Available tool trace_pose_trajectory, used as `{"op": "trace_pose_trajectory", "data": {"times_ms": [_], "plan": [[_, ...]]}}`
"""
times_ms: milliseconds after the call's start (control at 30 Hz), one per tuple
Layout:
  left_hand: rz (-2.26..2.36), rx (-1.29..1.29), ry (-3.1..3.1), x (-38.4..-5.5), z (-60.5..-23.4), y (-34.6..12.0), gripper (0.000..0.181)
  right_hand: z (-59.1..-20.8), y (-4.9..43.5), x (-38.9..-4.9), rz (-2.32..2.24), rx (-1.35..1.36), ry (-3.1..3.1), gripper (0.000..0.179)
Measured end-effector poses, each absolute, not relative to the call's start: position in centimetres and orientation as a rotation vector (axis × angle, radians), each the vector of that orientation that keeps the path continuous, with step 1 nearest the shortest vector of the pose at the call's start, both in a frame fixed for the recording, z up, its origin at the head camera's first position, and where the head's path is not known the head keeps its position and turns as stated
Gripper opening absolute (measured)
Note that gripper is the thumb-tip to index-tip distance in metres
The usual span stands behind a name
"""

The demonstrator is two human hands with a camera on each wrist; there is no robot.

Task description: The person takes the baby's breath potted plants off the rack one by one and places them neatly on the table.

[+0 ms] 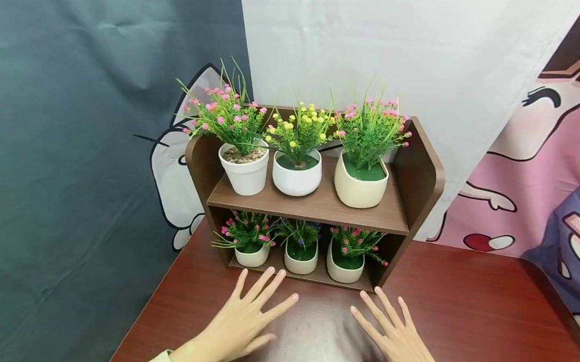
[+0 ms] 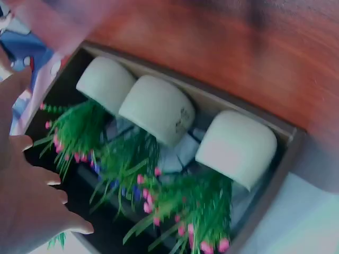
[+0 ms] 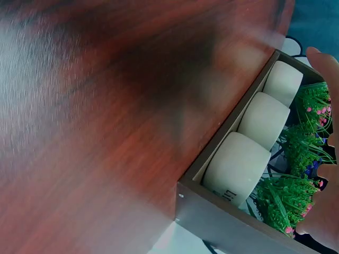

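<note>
Both hands are held out over the table in front of a brown two-tier shelf [image 1: 300, 202], fingers spread and holding nothing. My left hand [image 1: 242, 316] is nearest the lower left pot [image 1: 252, 257], which has pink flowers. Near the lower right pot [image 1: 345, 269], also pink-flowered, is my right hand [image 1: 396, 334]. Between those two stands a pot with blue flowers [image 1: 301, 260]. The upper tier bears a white pot with pink flowers [image 1: 245, 174], a round white pot with yellow flowers [image 1: 297, 179] and a cream pot with pink flowers [image 1: 361, 190].
The shelf stands toward the back of a reddish-brown wooden table [image 1: 457, 308]. Behind it hang a grey-green cloth [image 1: 78, 156], a pale cloth [image 1: 386, 44] and a cartoon-printed cloth [image 1: 520, 183]. A dark shadow [image 3: 169, 69] falls on the tabletop in the right wrist view.
</note>
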State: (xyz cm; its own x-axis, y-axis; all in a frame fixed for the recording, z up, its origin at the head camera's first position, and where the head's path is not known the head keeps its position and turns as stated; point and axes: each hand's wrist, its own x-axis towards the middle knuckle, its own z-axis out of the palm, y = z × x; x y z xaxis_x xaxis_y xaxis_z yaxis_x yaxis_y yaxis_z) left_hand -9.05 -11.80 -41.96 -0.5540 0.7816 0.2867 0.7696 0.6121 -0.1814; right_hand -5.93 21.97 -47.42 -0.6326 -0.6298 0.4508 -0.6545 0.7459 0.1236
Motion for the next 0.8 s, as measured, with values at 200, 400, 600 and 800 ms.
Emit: {"op": "trace_pose_trajectory", "data": {"times_ms": [200, 400, 600, 800], "plan": [[-0.151, -1.144, -2.380, -9.8, -37.6, -13.8, 0.057, -47.6, 22.1, -5.9, 0.071, 0.969, -2.409, 0.096], [-0.241, -0.921, -2.195, -11.7, -32.8, -16.0, 0.048, -47.9, 22.3, -5.7, 0.098, 0.961, -2.393, 0.095], [-0.332, -0.711, -2.138, -14.5, -31.1, -17.2, 0.050, -48.3, 22.0, -5.3, 0.121, 0.954, -2.369, 0.092], [-0.397, -0.608, -2.090, -17.5, -30.4, -18.3, 0.054, -48.4, 21.5, -4.9, 0.132, 0.944, -2.352, 0.088]]}}
